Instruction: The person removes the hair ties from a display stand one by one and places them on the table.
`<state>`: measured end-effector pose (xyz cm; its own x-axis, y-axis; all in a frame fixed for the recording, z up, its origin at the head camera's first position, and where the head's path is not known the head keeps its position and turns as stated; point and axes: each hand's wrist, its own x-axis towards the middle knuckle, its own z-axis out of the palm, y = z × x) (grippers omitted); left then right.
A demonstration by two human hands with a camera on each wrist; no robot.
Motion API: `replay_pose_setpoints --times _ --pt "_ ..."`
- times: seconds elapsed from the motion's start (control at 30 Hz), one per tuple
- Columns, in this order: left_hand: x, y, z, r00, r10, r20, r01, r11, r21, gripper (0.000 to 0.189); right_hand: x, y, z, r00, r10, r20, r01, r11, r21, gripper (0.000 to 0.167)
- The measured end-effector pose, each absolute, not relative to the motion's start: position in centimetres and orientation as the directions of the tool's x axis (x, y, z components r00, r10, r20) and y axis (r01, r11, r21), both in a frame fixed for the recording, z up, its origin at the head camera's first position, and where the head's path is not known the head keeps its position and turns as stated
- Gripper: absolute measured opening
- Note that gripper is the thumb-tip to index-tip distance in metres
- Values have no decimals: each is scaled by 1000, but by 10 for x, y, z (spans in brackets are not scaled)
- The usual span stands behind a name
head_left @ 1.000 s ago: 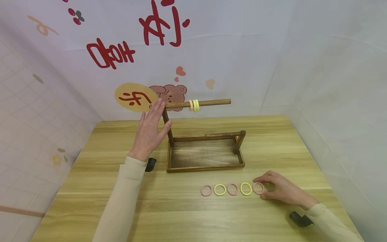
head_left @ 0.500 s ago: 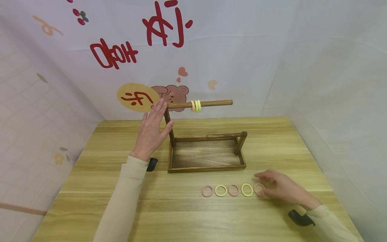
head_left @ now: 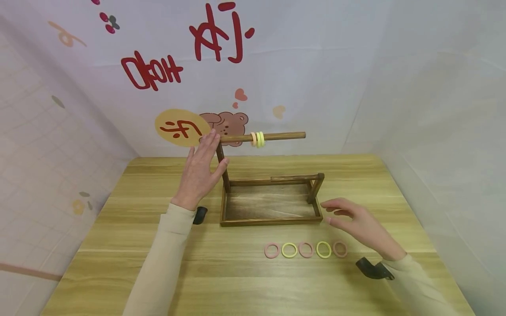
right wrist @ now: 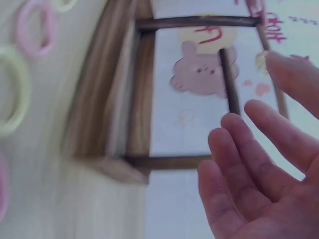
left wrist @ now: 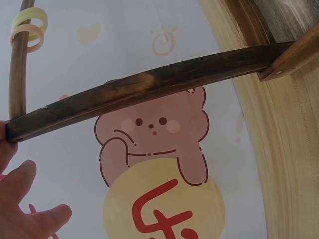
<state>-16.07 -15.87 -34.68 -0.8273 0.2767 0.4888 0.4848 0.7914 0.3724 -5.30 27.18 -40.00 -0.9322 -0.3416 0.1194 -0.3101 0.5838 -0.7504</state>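
My left hand (head_left: 199, 173) has its fingers extended, with the fingertips on the top end of the tall post (head_left: 222, 169) of a dark wooden rack. From there a rod (head_left: 284, 136) runs right, carrying one peach ring (head_left: 254, 145) and two yellow rings (head_left: 262, 139). My right hand (head_left: 361, 224) hovers over the table just right of the rack's tray (head_left: 272, 222), fingers loosely bent and holding nothing; the right wrist view shows the bare fingers (right wrist: 259, 159). Below it, a row of pink and yellow rings lies flat, ending at the right with a pink ring (head_left: 334, 249).
A shorter post with a second, lower rod (head_left: 294, 178) rises from the tray's right end. Beneath all this is a wood-grain table (head_left: 221, 281). A white printed cloth (head_left: 316, 87) hangs behind it. Black wrist-camera pieces (head_left: 373, 268) stick out by both cuffs.
My right hand has come off the rightmost pink ring and moved up toward the tray's right end; that ring still lies in the row. The left hand stays on the post.
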Motion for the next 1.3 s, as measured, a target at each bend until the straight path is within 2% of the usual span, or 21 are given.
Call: replay_pose_setpoints --times 0.3,0.5,0.93,1.3 --pt "-160 -159 -346 -820 278 501 491 792 364 70 -64 231 -375 -969 -231 82 -189 490 -851 35" --pt "-161 -159 -347 -820 277 502 492 789 368 70 -75 206 -366 -971 -207 118 -191 382 -904 37" --pt "-161 -159 -347 -819 280 501 494 789 366 69 -101 156 -355 -977 -107 182 -203 238 -950 44" --pt "-162 -159 -349 -813 277 513 500 784 369 69 -121 123 -352 -985 -81 151 -156 57 -986 44"
